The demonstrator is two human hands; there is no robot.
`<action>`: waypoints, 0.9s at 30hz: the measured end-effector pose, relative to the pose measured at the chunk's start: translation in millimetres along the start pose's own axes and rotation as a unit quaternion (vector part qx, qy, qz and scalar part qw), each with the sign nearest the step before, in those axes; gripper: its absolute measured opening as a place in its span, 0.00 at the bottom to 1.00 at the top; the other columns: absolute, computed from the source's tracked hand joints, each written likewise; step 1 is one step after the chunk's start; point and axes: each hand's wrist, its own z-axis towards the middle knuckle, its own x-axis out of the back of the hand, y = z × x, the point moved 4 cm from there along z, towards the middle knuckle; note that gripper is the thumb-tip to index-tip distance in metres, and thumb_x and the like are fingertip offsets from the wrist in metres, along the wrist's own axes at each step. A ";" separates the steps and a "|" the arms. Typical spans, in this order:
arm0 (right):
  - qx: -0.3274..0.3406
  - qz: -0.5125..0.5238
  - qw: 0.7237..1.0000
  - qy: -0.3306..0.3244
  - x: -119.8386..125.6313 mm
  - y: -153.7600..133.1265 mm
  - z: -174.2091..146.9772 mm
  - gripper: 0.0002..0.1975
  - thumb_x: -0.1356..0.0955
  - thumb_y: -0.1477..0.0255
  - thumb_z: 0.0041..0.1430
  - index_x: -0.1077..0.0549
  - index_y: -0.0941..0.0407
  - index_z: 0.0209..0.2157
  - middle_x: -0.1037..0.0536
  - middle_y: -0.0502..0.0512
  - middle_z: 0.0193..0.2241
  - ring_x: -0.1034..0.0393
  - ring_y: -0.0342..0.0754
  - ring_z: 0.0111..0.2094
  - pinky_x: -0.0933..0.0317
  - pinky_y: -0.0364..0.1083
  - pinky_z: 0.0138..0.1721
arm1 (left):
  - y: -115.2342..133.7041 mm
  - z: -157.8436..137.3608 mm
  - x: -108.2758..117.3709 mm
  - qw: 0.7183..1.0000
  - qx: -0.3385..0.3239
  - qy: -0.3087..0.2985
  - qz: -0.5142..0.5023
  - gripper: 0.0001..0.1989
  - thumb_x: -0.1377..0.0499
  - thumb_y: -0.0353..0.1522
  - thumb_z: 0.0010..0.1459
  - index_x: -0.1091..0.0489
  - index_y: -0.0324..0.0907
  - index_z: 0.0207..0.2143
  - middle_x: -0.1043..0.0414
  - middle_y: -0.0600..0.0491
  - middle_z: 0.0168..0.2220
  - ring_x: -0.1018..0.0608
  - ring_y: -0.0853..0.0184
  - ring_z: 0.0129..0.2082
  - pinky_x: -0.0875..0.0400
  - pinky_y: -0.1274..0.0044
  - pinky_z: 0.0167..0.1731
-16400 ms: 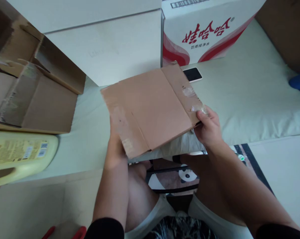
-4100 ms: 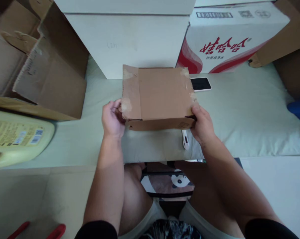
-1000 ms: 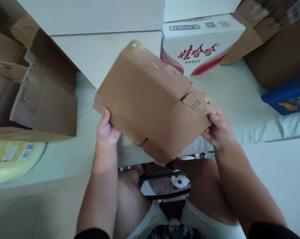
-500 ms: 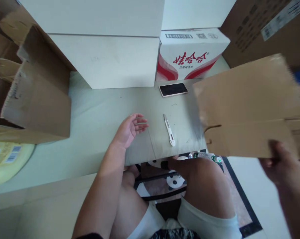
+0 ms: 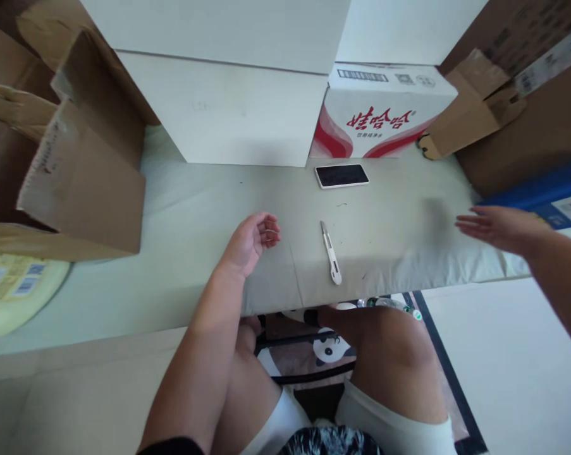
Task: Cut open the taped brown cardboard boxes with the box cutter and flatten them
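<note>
My left hand (image 5: 255, 240) hovers over the near part of the cloth-covered table (image 5: 204, 196), fingers loosely curled but apart, holding nothing. To its right lies a white utility knife (image 5: 331, 253), its blade end pointing away from me. Farther back a phone (image 5: 342, 175) rests with its dark screen up. My right hand (image 5: 498, 229) is stretched out above the right side of the table, fingers extended, with nothing in it. Just beyond that hand is a blue package (image 5: 546, 193) with a white label.
White boxes (image 5: 228, 110) stand along the back beside a red-and-white water carton (image 5: 384, 114). Open cardboard boxes (image 5: 95, 170) fill the left, above a yellow round container (image 5: 14, 291). At the back right, a small cardboard piece (image 5: 470, 107) leans near a large brown carton (image 5: 513, 139).
The flat cardboard has left my right hand, which has opened and moved farther over the table. The view has shifted slightly. My left hand stays nearly where it was, its fingers more curled.
</note>
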 end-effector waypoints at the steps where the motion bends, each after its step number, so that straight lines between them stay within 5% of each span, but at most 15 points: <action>1: -0.036 0.022 0.999 -0.030 -14.3 8.2 -10.3 0.12 0.34 0.74 0.63 0.32 0.53 0.24 0.21 0.68 0.27 0.20 0.54 0.31 0.25 0.56 0.36 | 2.0 -0.2 1.1 1.000 -0.009 0.004 -0.005 0.10 0.40 0.37 0.55 0.28 0.40 0.27 0.27 0.53 0.25 0.26 0.71 0.22 0.31 0.79 0.26; 4: -0.103 0.057 0.989 -0.086 -44.9 16.7 -37.9 0.04 0.29 0.76 0.59 0.26 0.54 0.31 0.18 0.67 0.33 0.21 0.51 0.33 0.26 0.52 0.40 | 7.3 -1.8 5.5 0.999 -0.041 0.020 -0.026 0.10 0.40 0.37 0.55 0.29 0.41 0.25 0.30 0.53 0.24 0.28 0.71 0.22 0.32 0.80 0.25; 7: -0.094 0.056 0.987 -0.119 -61.6 -4.2 -54.0 0.04 0.26 0.75 0.54 0.22 0.54 0.33 0.16 0.65 0.36 0.21 0.51 0.35 0.28 0.50 0.40 | 12.1 -4.6 13.8 0.993 -0.087 0.053 -0.059 0.10 0.40 0.38 0.55 0.32 0.43 0.25 0.31 0.54 0.23 0.28 0.70 0.23 0.33 0.78 0.26; 11: 0.005 0.031 0.984 -0.177 -96.4 -67.1 -68.7 0.09 0.23 0.69 0.50 0.19 0.52 0.35 0.15 0.61 0.38 0.23 0.54 0.42 0.29 0.54 0.50 | 23.9 -11.9 34.5 0.968 -0.179 0.150 -0.094 0.12 0.40 0.38 0.56 0.35 0.43 0.24 0.29 0.54 0.26 0.27 0.71 0.24 0.36 0.77 0.28; 15: 0.143 0.035 0.956 -0.254 -168.3 -152.7 -99.5 0.11 0.23 0.66 0.50 0.21 0.49 0.37 0.15 0.54 0.39 0.22 0.55 0.44 0.32 0.58 0.58 | 41.5 -27.4 61.3 0.910 -0.285 0.266 -0.145 0.13 0.46 0.33 0.61 0.39 0.43 0.23 0.34 0.55 0.24 0.31 0.73 0.23 0.38 0.78 0.27; 19: 0.372 -0.012 0.868 -0.329 -244.8 -260.7 -163.6 0.13 0.28 0.68 0.58 0.22 0.52 0.46 0.16 0.54 0.38 0.22 0.53 0.39 0.28 0.55 0.48 | 57.9 -50.5 89.3 0.802 -0.430 0.361 -0.201 0.17 0.50 0.29 0.62 0.49 0.44 0.20 0.50 0.57 0.19 0.41 0.71 0.20 0.45 0.78 0.23; 21: 0.441 -0.025 0.827 -0.349 -273.5 -312.2 -200.5 0.14 0.31 0.70 0.62 0.24 0.55 0.49 0.16 0.52 0.35 0.24 0.49 0.35 0.30 0.51 0.45 | 62.9 -57.8 100.9 0.770 -0.463 0.381 -0.217 0.19 0.48 0.32 0.64 0.51 0.45 0.21 0.54 0.57 0.19 0.43 0.69 0.20 0.47 0.76 0.23; 24: 0.499 0.004 0.768 -0.402 -307.4 -373.2 -250.4 0.22 0.35 0.74 0.66 0.33 0.57 0.61 0.20 0.45 0.28 0.27 0.46 0.33 0.32 0.47 0.44 | 67.3 -60.7 114.1 0.770 -0.446 0.394 -0.232 0.20 0.48 0.33 0.66 0.53 0.45 0.22 0.52 0.56 0.21 0.41 0.68 0.22 0.45 0.74 0.26; 27: 0.546 -0.021 0.724 -0.421 -337.1 -404.4 -278.8 0.33 0.35 0.79 0.63 0.43 0.57 0.68 0.21 0.42 0.29 0.27 0.45 0.34 0.34 0.46 0.47 | 70.7 -60.9 121.4 0.773 -0.437 0.401 -0.223 0.15 0.51 0.28 0.64 0.48 0.45 0.23 0.44 0.54 0.24 0.34 0.67 0.28 0.40 0.74 0.31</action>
